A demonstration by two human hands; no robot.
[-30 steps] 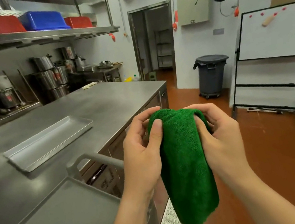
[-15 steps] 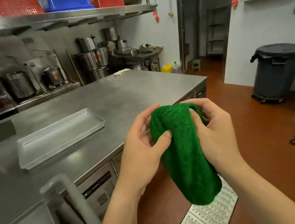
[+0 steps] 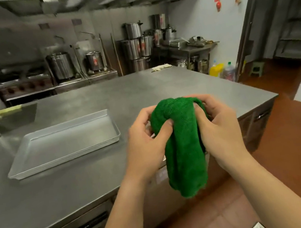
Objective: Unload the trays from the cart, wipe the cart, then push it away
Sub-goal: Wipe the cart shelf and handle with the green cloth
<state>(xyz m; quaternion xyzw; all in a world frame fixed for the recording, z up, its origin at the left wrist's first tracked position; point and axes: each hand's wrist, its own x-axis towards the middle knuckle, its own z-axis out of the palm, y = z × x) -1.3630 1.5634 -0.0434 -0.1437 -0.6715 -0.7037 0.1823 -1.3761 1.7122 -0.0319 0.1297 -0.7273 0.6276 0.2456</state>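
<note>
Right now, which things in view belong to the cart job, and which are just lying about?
Job: cloth, gripped by left hand and right hand; tray on counter.
Lying about: pots, bottles, stool, pale rag at counter's far edge.

Both forearms reach forward; left hand [image 3: 143, 143] and right hand [image 3: 220, 128] grip the green cloth [image 3: 185, 157] between them.

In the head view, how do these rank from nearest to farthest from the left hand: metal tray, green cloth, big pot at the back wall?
1. Green cloth, gripped by the left hand.
2. Metal tray, on the counter, to its left.
3. Big pot, beyond the counter.
</note>
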